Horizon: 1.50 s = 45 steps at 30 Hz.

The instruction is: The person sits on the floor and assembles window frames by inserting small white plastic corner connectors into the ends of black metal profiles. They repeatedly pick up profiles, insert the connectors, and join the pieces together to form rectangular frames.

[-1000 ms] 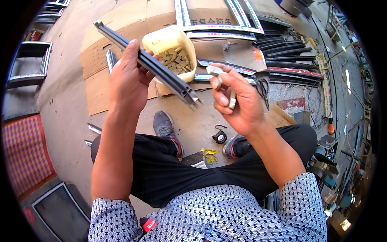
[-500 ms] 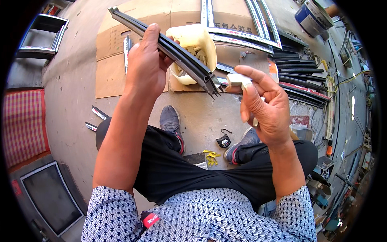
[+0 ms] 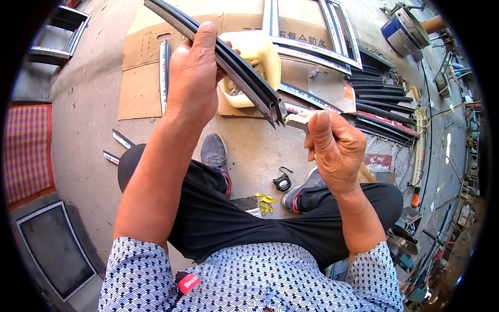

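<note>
My left hand [image 3: 193,78] is closed round a long dark metal frame profile [image 3: 245,77], held slanting from the upper left down to its mitred, pronged end. Between thumb and fingers, my right hand [image 3: 338,148] pinches a small whitish-grey corner connector [image 3: 298,121]. Its free end points at the profile's open end and is very close to it; whether they touch I cannot tell. Behind the profile stands a cream plastic tub [image 3: 274,61] with small light pieces inside, partly hidden by the profile and my left hand.
Flattened cardboard [image 3: 139,88] lies under the tub. Finished white-edged frames [image 3: 312,49] and a stack of dark profiles [image 3: 382,91] lie to the right. A tape measure [image 3: 282,182] and yellow scraps [image 3: 266,203] are between my shoes. A bucket [image 3: 405,34] stands far right.
The connector in my right hand has turned and come down and slightly left, nearer the profile's end. My fingers have curled in more. My left hand has lifted the profile slightly.
</note>
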Each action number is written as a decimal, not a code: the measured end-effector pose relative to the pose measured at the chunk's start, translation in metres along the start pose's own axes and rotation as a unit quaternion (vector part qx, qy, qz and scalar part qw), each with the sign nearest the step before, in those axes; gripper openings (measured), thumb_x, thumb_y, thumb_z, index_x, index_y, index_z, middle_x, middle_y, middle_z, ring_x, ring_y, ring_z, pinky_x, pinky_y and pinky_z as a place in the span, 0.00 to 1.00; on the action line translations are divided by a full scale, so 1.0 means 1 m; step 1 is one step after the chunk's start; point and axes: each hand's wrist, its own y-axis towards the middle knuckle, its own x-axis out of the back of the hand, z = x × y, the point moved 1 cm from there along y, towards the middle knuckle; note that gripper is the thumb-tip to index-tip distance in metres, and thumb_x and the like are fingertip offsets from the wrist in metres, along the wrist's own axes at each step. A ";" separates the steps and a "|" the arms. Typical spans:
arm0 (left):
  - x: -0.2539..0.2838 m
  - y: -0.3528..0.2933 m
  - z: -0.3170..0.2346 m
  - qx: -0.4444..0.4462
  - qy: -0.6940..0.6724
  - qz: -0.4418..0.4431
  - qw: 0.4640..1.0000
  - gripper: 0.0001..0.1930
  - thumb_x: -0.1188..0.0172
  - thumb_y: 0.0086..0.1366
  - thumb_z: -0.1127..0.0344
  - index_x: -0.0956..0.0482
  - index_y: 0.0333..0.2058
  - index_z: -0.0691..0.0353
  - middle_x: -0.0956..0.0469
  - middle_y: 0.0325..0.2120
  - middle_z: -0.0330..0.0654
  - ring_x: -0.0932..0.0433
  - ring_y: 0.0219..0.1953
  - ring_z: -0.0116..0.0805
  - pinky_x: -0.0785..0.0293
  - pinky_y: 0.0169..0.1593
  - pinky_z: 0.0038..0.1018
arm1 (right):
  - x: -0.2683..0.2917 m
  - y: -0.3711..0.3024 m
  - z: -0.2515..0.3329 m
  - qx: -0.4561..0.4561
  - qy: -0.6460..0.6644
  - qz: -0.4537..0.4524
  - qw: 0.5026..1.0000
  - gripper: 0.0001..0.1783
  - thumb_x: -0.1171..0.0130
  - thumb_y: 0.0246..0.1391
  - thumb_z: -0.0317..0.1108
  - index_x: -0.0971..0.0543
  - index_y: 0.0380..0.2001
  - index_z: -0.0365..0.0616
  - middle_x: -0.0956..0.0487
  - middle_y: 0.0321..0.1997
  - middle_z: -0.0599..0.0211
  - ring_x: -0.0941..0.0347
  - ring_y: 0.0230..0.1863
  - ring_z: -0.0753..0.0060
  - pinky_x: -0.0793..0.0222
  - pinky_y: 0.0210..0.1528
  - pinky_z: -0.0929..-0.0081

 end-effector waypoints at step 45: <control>-0.002 -0.011 0.000 -0.043 0.048 0.022 0.998 0.21 0.38 0.73 0.49 0.29 0.40 0.65 0.24 0.27 0.40 0.16 0.30 0.32 0.12 0.35 0.30 | 0.000 0.012 0.007 0.121 -0.167 0.135 0.969 0.13 0.34 0.64 0.35 0.16 0.39 0.34 0.19 0.28 0.57 0.24 0.26 0.62 0.28 0.31 0.70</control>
